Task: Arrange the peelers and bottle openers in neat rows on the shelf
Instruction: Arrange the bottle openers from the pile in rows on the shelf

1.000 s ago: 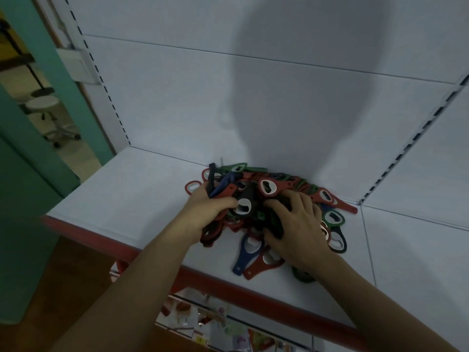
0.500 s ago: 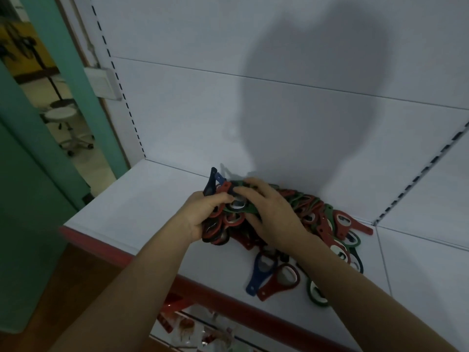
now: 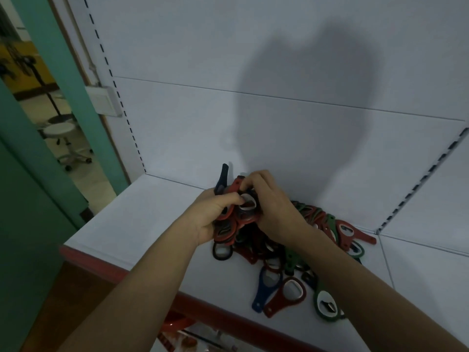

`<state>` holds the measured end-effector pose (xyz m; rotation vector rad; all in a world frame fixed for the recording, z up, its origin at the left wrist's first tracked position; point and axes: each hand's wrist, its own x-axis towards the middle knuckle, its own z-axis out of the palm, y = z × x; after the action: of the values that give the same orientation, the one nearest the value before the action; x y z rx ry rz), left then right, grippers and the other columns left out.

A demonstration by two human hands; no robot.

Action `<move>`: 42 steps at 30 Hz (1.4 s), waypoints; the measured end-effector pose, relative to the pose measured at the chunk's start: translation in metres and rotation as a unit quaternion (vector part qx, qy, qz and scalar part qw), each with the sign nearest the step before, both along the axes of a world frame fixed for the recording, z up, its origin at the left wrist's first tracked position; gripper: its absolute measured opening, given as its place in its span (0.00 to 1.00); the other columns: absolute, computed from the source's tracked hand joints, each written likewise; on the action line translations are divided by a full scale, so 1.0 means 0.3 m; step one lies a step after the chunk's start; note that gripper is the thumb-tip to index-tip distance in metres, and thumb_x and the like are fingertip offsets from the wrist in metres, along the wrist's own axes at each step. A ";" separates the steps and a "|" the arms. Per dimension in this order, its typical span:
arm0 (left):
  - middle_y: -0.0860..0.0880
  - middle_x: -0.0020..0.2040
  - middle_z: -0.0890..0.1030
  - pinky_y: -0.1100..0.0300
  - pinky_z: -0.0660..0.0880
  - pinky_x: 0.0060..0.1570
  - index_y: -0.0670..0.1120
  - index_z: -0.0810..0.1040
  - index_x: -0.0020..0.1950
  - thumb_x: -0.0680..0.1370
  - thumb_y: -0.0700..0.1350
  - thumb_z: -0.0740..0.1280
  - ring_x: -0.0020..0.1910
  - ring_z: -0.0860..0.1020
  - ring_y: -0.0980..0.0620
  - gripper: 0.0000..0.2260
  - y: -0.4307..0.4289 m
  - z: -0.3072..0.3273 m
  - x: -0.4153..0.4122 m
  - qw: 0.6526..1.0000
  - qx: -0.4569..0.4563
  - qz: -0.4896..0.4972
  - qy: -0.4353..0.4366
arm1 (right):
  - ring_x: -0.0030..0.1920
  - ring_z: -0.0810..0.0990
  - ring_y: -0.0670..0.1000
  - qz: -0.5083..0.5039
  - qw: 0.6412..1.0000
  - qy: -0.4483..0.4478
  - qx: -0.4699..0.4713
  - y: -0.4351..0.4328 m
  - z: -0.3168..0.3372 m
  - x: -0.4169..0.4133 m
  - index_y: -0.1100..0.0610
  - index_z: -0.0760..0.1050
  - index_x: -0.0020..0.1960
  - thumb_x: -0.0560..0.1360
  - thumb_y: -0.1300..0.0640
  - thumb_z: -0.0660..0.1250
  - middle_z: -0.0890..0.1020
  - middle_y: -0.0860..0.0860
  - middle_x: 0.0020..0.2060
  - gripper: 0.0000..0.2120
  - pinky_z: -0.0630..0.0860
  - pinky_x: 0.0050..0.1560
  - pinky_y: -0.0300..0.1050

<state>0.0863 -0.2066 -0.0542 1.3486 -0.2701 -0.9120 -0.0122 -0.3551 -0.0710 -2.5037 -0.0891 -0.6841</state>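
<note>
- we find the left hand [image 3: 212, 218] curled round a stack [image 3: 226, 231] of openers, at the left end of the pile [image 3: 291, 259].
- right hand [image 3: 278, 212]: fingers bent, pinching the stack's top.
- the pile lies loose on the shelf [image 3: 142, 219], red, green and blue mixed.

**One camera, worn on the head**

There is a single view, taken from the person's head and tipped forward and down along both forearms. It faces the white shelf board with a red front edge [image 3: 157, 224] and the white back panel [image 3: 177, 123], from close in. The left hand [image 3: 215, 214] and right hand [image 3: 276, 212] meet near mid-frame, over the heaped red, green, blue and black plastic bottle openers [image 3: 261, 294]. The wide lens also takes in a green door frame [image 3: 73, 97] at the left.
</note>
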 end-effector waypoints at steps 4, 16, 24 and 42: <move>0.39 0.47 0.86 0.51 0.83 0.39 0.42 0.82 0.60 0.75 0.40 0.73 0.41 0.85 0.43 0.14 -0.055 0.012 -0.009 1.000 -0.009 -0.007 0.019 | 0.51 0.78 0.43 -0.129 0.987 -0.072 0.056 -0.102 -0.001 -0.067 0.52 0.74 0.60 0.74 0.72 0.67 0.77 0.46 0.54 0.20 0.77 0.54 0.35; 0.38 0.51 0.86 0.49 0.83 0.40 0.43 0.87 0.51 0.73 0.38 0.74 0.42 0.86 0.42 0.08 -0.535 -0.011 -0.361 0.977 -0.055 -0.197 0.064 | 0.46 0.86 0.59 -0.402 0.791 -0.215 0.408 -0.463 -0.019 -0.631 0.58 0.79 0.45 0.72 0.73 0.72 0.84 0.53 0.41 0.11 0.82 0.50 0.47; 0.40 0.49 0.86 0.51 0.83 0.41 0.41 0.83 0.60 0.73 0.39 0.75 0.42 0.86 0.44 0.16 -0.909 -0.086 -0.797 0.956 -0.026 -0.268 0.114 | 0.43 0.85 0.54 -0.500 0.689 -0.248 0.463 -0.742 -0.072 -1.181 0.59 0.80 0.45 0.73 0.75 0.68 0.82 0.53 0.42 0.12 0.83 0.45 0.42; 0.40 0.46 0.85 0.55 0.82 0.37 0.41 0.84 0.53 0.65 0.40 0.81 0.39 0.85 0.46 0.18 -1.615 -0.245 -1.688 0.952 0.031 -0.284 0.110 | 0.48 0.83 0.57 -0.572 0.684 -0.091 0.445 -1.401 -0.244 -2.092 0.53 0.81 0.42 0.71 0.70 0.69 0.84 0.52 0.42 0.12 0.82 0.54 0.57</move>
<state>-0.4202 -0.6912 -0.1277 1.2288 -0.4736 -1.5517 -0.6399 -0.7753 -0.1442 -1.2642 1.4753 -1.0558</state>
